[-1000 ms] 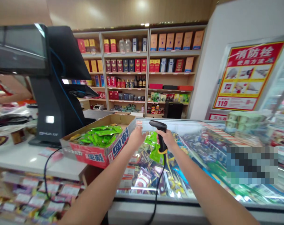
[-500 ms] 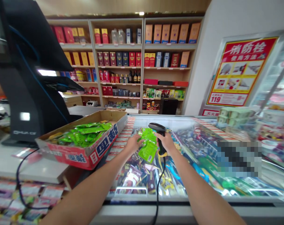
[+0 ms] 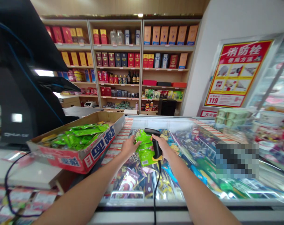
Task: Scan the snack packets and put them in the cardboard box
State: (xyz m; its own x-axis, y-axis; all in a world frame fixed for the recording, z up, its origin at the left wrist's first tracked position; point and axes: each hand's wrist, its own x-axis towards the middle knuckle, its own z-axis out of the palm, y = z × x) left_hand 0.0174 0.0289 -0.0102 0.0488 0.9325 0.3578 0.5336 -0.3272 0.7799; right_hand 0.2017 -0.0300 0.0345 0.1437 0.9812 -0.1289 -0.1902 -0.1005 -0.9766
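Over the glass-topped freezer [image 3: 128, 215], a glossy, crinkled green packet [image 3: 145, 153]
Your left hand [image 3: 128, 146] pinches its edge; your right hand [image 3: 161, 146] wraps the black pistol-shaped barcode scanner [image 3: 157, 150], both reaching forward.

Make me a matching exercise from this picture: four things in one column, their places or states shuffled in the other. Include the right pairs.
Things:
1. barcode scanner
2. single green packet
3. cardboard box
4. red-and-yellow poster

Places or states:
A. mounted on the wall
B. gripped in the right hand
C. open-topped, with a heap of green packets inside
D. held by the left hand

Right pairs: 1-B, 2-D, 3-C, 4-A
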